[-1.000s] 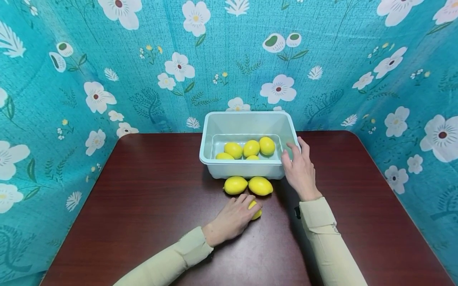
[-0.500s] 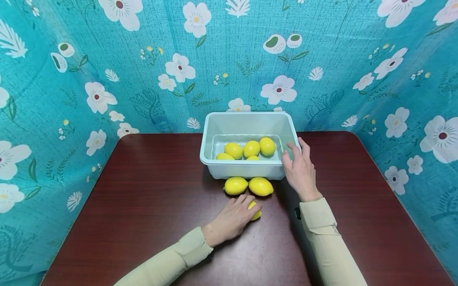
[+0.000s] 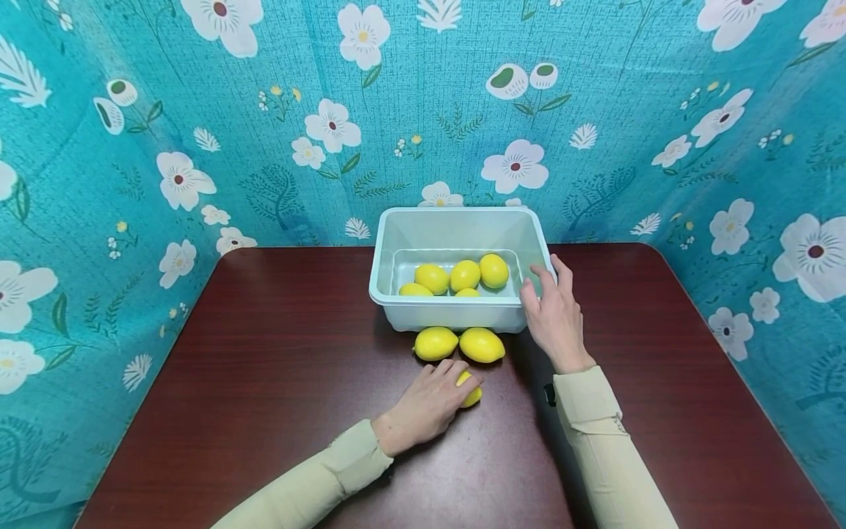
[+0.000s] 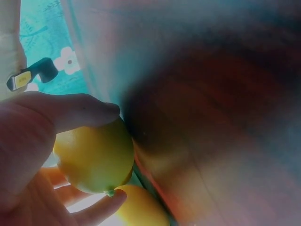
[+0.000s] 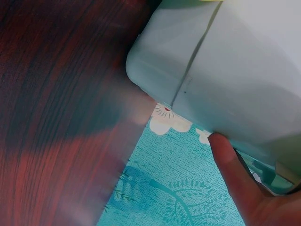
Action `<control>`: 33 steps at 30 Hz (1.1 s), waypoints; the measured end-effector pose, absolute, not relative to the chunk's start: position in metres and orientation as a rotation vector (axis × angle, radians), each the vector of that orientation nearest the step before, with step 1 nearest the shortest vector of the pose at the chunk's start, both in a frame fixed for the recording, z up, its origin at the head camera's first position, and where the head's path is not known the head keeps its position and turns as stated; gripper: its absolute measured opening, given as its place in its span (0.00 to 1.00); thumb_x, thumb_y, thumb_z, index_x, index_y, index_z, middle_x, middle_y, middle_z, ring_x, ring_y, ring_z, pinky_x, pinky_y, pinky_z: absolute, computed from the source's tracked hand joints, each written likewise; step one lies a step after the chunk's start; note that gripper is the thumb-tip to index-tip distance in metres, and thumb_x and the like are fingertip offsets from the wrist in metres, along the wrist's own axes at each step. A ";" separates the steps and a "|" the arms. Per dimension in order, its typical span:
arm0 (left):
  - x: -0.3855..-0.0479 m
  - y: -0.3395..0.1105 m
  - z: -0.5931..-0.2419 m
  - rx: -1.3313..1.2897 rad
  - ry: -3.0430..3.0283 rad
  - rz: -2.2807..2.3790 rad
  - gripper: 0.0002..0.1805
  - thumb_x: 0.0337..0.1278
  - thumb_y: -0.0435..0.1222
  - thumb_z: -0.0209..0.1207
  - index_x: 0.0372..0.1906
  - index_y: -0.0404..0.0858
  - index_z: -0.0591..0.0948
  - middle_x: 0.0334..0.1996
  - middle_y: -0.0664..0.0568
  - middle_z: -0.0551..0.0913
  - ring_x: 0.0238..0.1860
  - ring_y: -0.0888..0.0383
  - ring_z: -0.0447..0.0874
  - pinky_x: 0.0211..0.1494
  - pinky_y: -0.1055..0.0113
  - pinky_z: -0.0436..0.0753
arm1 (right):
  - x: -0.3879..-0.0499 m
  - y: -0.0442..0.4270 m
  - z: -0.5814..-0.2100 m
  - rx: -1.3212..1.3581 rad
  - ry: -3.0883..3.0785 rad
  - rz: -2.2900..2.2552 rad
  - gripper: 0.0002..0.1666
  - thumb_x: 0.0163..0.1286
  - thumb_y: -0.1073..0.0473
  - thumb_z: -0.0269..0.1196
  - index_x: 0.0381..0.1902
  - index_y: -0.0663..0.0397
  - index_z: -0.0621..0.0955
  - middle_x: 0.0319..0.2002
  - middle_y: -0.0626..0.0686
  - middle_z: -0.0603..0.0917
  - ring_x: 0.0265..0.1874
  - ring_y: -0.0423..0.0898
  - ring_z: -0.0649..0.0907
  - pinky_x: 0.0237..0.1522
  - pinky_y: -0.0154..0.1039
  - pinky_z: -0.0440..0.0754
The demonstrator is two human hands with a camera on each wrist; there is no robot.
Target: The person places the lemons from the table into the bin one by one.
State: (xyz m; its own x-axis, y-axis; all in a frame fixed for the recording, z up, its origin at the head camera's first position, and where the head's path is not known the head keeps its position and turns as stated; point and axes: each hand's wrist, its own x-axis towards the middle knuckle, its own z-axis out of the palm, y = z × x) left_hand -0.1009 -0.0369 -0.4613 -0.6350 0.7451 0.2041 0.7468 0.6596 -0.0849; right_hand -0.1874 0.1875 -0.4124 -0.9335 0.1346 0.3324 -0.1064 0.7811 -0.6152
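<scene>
My left hand grips a yellow lemon just above or on the table; which of the two cannot be told. In the left wrist view the thumb lies along one side of this lemon, with fingers round the other side. Two more lemons, a left one and a right one, lie side by side before a pale blue plastic bin. At the bin's right front corner, my right hand holds the rim. One digit presses the outer wall in the right wrist view.
Inside the bin sit several lemons, one being a back right lemon; the front wall partly hides some. The bin stands at the back edge of a dark red-brown table. Behind hangs a turquoise flowered cloth.
My left hand and its lemon have shifted very slightly to the left. The right hand, the bin and the other lemons stay where they were.
</scene>
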 end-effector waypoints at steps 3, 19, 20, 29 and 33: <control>-0.101 -0.037 -0.461 -1.207 -2.656 -0.007 0.19 0.58 0.37 0.61 0.54 0.51 0.74 0.49 0.54 0.75 0.49 0.56 0.76 0.40 0.66 0.76 | -0.187 0.187 -0.412 -0.024 -2.615 0.933 0.29 0.74 0.44 0.44 0.62 0.54 0.74 0.74 0.55 0.58 0.30 0.63 0.81 0.33 0.59 0.79; -0.103 -0.040 -0.457 -1.198 -2.634 0.003 0.22 0.54 0.35 0.62 0.55 0.50 0.73 0.48 0.55 0.75 0.46 0.55 0.76 0.43 0.65 0.76 | -0.187 0.187 -0.413 -0.022 -2.607 0.932 0.29 0.74 0.44 0.45 0.62 0.54 0.74 0.73 0.55 0.58 0.30 0.63 0.81 0.33 0.58 0.80; -0.103 -0.040 -0.456 -1.198 -2.635 0.001 0.23 0.54 0.35 0.63 0.55 0.50 0.72 0.48 0.54 0.75 0.46 0.55 0.76 0.43 0.65 0.76 | -0.187 0.187 -0.413 -0.022 -2.607 0.932 0.29 0.74 0.44 0.45 0.62 0.54 0.74 0.73 0.55 0.58 0.30 0.63 0.81 0.33 0.59 0.80; -0.105 -0.041 -0.451 -1.191 -2.580 -0.041 0.25 0.51 0.34 0.64 0.56 0.48 0.72 0.48 0.53 0.75 0.46 0.55 0.75 0.38 0.67 0.77 | -0.187 0.187 -0.414 -0.016 -2.608 0.935 0.29 0.74 0.44 0.44 0.62 0.55 0.74 0.73 0.56 0.58 0.30 0.61 0.81 0.32 0.57 0.80; -0.107 -0.042 -0.446 -1.169 -2.583 -0.035 0.26 0.53 0.34 0.64 0.59 0.48 0.72 0.51 0.52 0.76 0.48 0.54 0.76 0.39 0.67 0.78 | -0.187 0.187 -0.414 -0.013 -2.611 0.932 0.29 0.74 0.44 0.44 0.62 0.55 0.74 0.73 0.56 0.58 0.29 0.61 0.81 0.31 0.56 0.81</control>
